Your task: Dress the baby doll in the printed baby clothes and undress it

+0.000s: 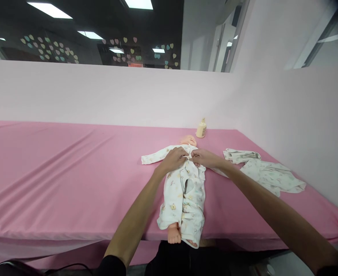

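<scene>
A baby doll lies on its back, its head toward the wall and a bare foot near the table's front edge. It wears white printed baby clothes, the top's left-hand sleeve stretched out flat. My left hand and my right hand meet at the upper chest, fingers pinched on the front of the top. A thin white strip, which looks like a tie, shows between the fingertips. The exact grip is partly hidden by the fingers.
A pink sheet covers the table, wrinkled at the left. A cream pump bottle stands by the wall behind the doll's head. More white printed baby clothes lie spread at the right. Walls border the back and right.
</scene>
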`<state>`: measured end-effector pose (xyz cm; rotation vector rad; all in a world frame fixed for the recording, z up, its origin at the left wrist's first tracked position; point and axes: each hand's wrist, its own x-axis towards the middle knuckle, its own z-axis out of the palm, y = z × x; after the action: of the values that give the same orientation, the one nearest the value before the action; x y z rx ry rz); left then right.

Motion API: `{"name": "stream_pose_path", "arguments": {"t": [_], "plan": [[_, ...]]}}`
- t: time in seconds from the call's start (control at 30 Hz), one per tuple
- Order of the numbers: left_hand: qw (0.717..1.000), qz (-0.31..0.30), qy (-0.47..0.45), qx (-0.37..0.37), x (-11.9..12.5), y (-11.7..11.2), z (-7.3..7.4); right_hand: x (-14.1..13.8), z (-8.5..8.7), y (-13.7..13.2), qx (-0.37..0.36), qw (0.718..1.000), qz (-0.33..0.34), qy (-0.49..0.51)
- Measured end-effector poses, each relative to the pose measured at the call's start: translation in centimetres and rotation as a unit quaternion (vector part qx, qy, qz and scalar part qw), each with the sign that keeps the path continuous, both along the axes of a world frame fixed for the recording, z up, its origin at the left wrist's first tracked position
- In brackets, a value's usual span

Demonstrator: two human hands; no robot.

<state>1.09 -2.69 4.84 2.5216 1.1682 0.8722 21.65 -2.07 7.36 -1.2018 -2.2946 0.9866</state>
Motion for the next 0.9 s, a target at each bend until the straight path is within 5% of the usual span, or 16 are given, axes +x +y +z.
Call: {"name": "stream_pose_path", "arguments": {"t": [0.17, 0.47, 0.9], "plan": [[1.0, -0.018, -0.015, -0.014, -0.1, 0.1, -0.2, 0.4, -0.4, 0.1, 0.069, 0.996, 0.036, -0.034], [0.992, 0.041, 0.083, 0.087, 0.8, 0.2, -1.1, -0.4, -0.6, -0.3, 0.25, 0.951, 0.021, -0.179], [0.989, 0.051, 0.099, 0.1, 1.2, 0.0, -1.7, 0.0, -2.7, 0.1, 0.377, 0.896, 0.011, -0.234]]}}
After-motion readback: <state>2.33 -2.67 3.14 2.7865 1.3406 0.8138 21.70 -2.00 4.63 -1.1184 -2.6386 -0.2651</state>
